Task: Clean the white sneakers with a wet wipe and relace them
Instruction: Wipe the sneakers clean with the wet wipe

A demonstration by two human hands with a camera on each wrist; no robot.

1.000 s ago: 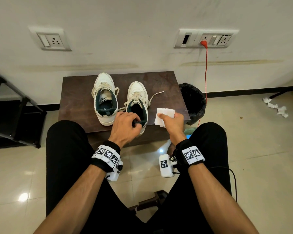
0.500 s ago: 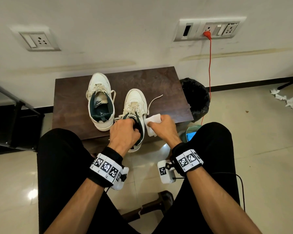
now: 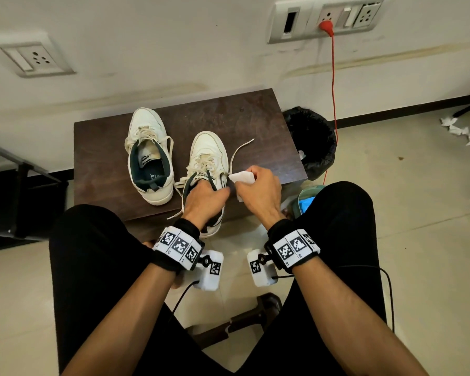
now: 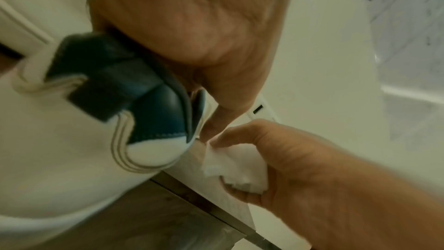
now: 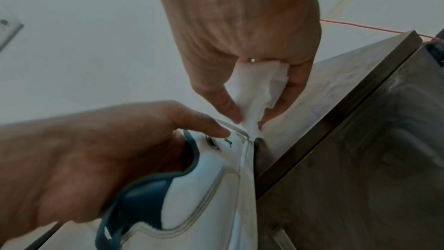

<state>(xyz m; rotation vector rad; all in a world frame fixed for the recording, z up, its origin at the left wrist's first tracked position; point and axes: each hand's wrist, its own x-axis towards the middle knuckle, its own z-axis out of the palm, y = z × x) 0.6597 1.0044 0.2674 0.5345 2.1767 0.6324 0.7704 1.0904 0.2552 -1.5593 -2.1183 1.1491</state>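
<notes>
Two white sneakers with dark green lining are on a small brown table (image 3: 101, 158). The left sneaker (image 3: 149, 156) stands untouched. The right sneaker (image 3: 208, 153) overhangs the table's near edge, its heel toward me. My left hand (image 3: 205, 199) grips its collar, fingers inside the opening (image 5: 134, 151). My right hand (image 3: 258, 191) pinches a white wet wipe (image 3: 242, 177) and holds it against the sneaker's right side (image 5: 250, 119). In the left wrist view the wipe (image 4: 238, 166) sits bunched in the right hand beside the sneaker's heel (image 4: 153, 151). A loose lace (image 3: 239, 150) trails across the table.
A black-lined bin (image 3: 311, 142) stands right of the table. A red cable (image 3: 333, 85) drops from the wall socket behind it. Crumpled tissues (image 3: 464, 132) lie on the floor at far right. A dark rack (image 3: 17, 191) stands at left. My knees flank the table's near edge.
My left hand pulled the right sneaker toward me until its heel overhangs the table edge. My right hand picked the wipe up off the table and brought it to the sneaker's side.
</notes>
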